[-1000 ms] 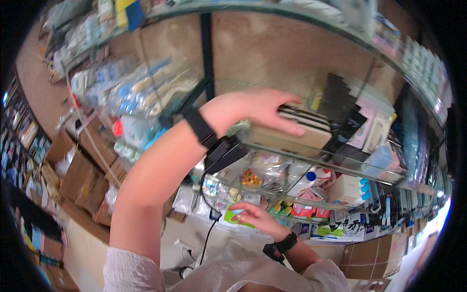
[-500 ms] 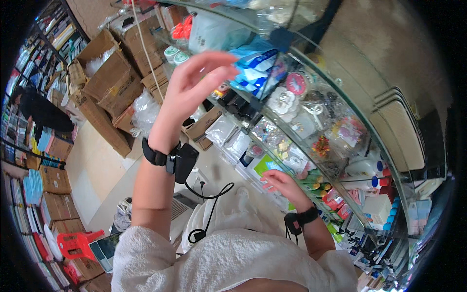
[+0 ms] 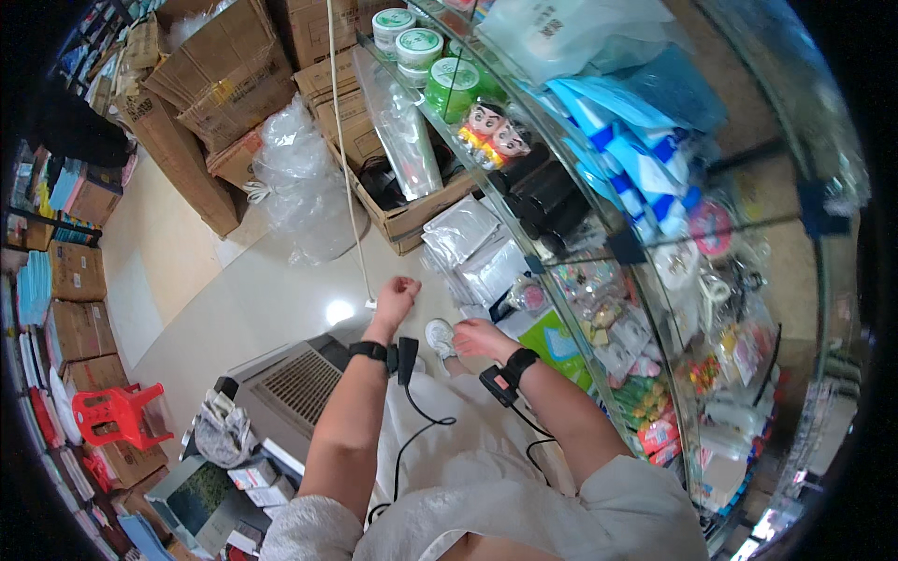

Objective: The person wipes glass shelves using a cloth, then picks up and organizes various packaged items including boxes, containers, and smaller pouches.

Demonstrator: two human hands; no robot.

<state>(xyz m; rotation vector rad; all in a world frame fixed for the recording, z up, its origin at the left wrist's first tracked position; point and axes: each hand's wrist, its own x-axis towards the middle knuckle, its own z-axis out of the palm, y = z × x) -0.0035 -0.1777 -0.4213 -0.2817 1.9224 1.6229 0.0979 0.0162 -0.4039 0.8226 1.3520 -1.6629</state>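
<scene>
My left hand (image 3: 399, 297) is low in front of my body, over the pale floor, with its fingers curled in and nothing visible in them. My right hand (image 3: 479, 338) is beside it, a little nearer to the shelf, its fingers loosely stretched toward the left hand and holding nothing. Both wrists carry black straps with small devices and cables. Neither hand touches the glass shelf unit (image 3: 645, 280) on the right. Closest to the right hand is a stack of clear plastic packets (image 3: 463, 234) and a bright green package (image 3: 554, 348).
Shelves hold blue-and-white plastic packages (image 3: 627, 150), green-lidded tubs (image 3: 454, 86) and black rolls (image 3: 547, 192). Cardboard boxes (image 3: 220, 75) and clear plastic wrap (image 3: 297, 178) are ahead-left. A white cord (image 3: 341, 140) hangs down. A red stool (image 3: 117, 416) and a grey vented appliance (image 3: 299, 385) are left.
My left hand has come down from beside the blue packages to low before my body, its fingers now curled. My right hand has moved left, away from the shelf. The view has shifted.
</scene>
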